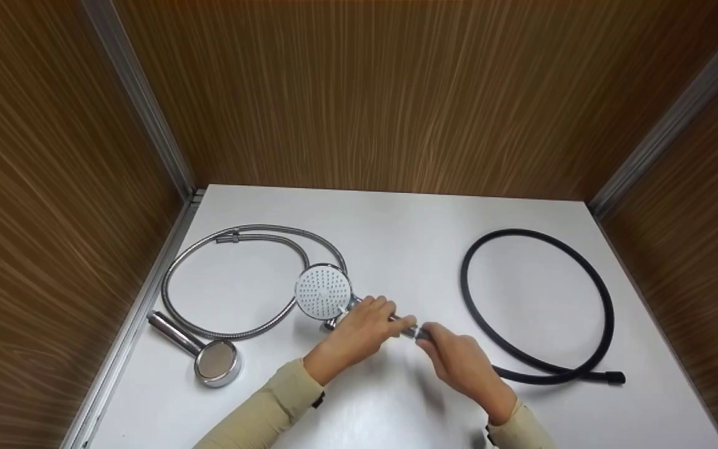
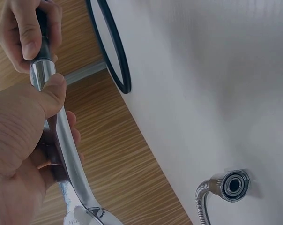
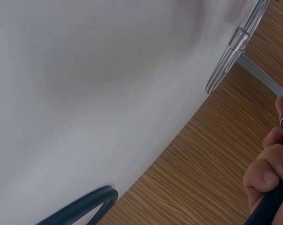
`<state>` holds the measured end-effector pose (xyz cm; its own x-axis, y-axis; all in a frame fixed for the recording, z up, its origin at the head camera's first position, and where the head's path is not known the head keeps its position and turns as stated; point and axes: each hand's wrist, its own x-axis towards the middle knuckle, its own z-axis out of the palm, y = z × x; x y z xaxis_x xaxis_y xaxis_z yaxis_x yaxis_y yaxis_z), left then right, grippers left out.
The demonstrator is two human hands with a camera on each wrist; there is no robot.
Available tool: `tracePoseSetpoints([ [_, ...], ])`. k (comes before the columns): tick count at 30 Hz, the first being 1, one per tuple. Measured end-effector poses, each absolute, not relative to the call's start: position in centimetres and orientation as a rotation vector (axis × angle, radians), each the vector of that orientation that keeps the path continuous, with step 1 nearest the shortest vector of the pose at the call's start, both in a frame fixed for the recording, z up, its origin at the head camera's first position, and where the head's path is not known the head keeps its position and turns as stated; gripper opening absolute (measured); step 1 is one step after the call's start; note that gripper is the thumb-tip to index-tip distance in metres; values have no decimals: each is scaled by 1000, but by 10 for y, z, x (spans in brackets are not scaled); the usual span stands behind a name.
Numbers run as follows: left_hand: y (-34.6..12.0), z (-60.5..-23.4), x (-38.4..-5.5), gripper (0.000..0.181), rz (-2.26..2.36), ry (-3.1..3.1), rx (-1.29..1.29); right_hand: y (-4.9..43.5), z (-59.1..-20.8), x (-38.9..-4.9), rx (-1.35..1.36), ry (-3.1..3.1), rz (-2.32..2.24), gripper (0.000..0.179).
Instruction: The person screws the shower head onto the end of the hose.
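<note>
My left hand (image 1: 359, 327) grips the handle of a chrome shower head (image 1: 323, 292), whose round white spray face with many small nozzles is turned up. In the left wrist view my thumb lies along the chrome handle (image 2: 72, 147). My right hand (image 1: 462, 365) holds one end of a black shower hose (image 1: 611, 312), fingers curled round its dark end fitting. That fitting meets the bottom end of the handle in line with it; the threads are hidden. Both are held above the table. From my right hand the hose runs off into a large loop on the right.
A coiled chrome metal hose (image 1: 166, 284) lies at the left of the white table (image 1: 396, 231). Beside it rests a second, smaller chrome shower head (image 1: 217, 363). The black hose's free end (image 1: 614, 377) lies at the right. Wood-grain panels (image 1: 359, 93) enclose the table.
</note>
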<state>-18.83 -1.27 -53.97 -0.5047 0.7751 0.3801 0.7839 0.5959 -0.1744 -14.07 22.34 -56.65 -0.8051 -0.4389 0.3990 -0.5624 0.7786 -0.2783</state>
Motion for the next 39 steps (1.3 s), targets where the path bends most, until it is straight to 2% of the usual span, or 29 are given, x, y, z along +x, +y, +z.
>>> tracePoseSetpoints([
  [6,-13,-538,-187,32,-14,-2439,-1245,225,-568,-141,783,-2628,602,16],
  [13,-11,-539,-186,39,1,-2435,-1254,225,-568,-141,730,-2604,613,34],
  [23,-11,-539,-186,29,-42,-2439,-1246,225,-567,-142,789,-2561,573,24],
  [39,-11,-541,-188,31,-54,-2406,-1249,226,-568,-143,810,-2617,598,16],
])
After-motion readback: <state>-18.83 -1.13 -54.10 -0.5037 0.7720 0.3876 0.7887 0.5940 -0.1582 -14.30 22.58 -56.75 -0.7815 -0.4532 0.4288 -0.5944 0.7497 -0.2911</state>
